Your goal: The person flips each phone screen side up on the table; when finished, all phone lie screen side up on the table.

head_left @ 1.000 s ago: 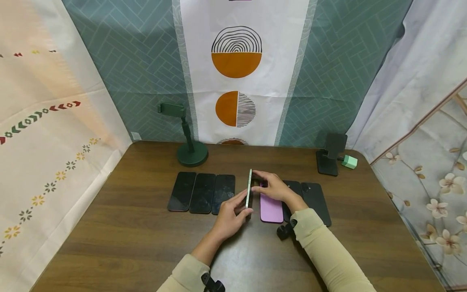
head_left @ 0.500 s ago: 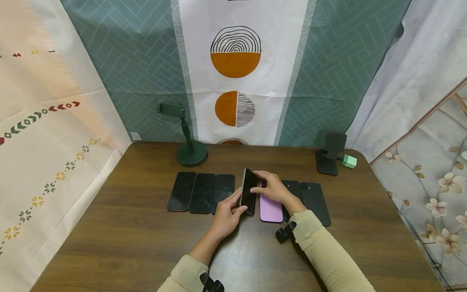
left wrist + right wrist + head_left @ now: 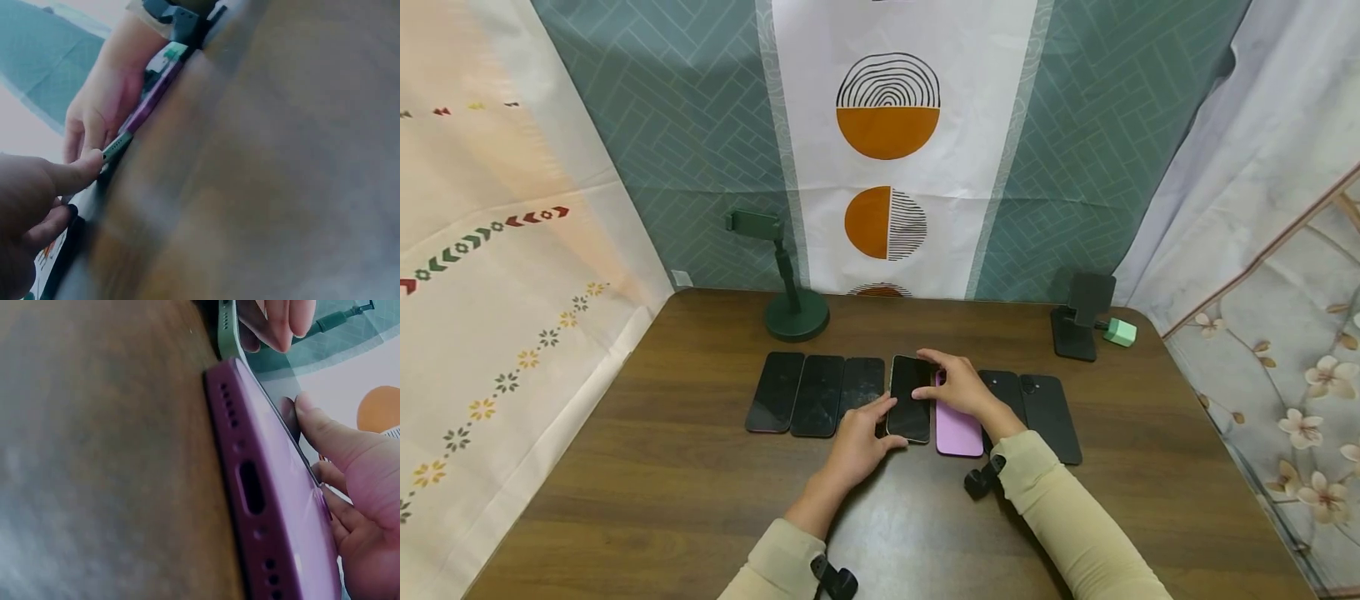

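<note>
A black-screened smartphone [image 3: 910, 402] with a pale green frame lies face up, or nearly so, in the middle of the row. My left hand [image 3: 857, 446] holds its lower left corner, thumb by the bottom edge and fingers at the left side. From the right, my right hand [image 3: 962, 385] has its thumb on the screen and its fingers at the top edge. Immediately right lies a purple phone [image 3: 958, 432], back up, partly under my right hand; the right wrist view shows the purple phone's [image 3: 281, 506] port end close up.
Three black phones [image 3: 817, 398] lie face up at left. Two dark phones [image 3: 1051, 421] lie back up at right, one partly covered by my right arm. Behind stand a green phone stand [image 3: 797, 315] and a black stand [image 3: 1078, 321] beside a mint green cube [image 3: 1121, 332].
The smartphone has gone from standing on edge to lying face up, its screen turning into view. My left hand has moved slightly down and left with it; the right hand has hardly moved.
</note>
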Motion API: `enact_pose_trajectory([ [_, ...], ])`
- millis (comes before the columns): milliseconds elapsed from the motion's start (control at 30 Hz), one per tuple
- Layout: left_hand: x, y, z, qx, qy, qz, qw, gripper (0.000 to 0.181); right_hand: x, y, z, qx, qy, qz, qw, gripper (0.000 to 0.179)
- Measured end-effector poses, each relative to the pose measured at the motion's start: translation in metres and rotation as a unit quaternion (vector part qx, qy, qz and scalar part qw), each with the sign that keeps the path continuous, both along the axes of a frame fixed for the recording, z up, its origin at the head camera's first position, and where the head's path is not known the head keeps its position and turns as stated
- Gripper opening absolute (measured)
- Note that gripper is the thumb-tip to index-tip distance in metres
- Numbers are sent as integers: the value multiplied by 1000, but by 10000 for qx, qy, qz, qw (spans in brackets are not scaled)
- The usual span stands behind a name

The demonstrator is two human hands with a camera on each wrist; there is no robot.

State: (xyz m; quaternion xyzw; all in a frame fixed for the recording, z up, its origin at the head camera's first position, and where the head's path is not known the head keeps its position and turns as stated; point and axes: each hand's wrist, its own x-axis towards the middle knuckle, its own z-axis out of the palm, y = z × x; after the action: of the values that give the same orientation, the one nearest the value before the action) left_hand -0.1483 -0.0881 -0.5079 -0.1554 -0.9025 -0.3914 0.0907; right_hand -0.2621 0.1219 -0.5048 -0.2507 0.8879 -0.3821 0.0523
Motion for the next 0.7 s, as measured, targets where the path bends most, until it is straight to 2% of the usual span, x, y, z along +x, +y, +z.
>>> enact_pose_trajectory([
  [133, 1, 4, -1, -513, 12, -51, 9987, 65, 0, 1, 1, 91, -21, 20, 10000, 75],
  [433, 1, 5, 1, -671, 363, -354, 9965, 62, -1, -9, 6, 275, 242, 121, 9993, 74],
  [700, 3, 11, 2, -816, 424, -504, 9945, 56, 3, -6, 7, 346, 292, 370, 9983, 70],
])
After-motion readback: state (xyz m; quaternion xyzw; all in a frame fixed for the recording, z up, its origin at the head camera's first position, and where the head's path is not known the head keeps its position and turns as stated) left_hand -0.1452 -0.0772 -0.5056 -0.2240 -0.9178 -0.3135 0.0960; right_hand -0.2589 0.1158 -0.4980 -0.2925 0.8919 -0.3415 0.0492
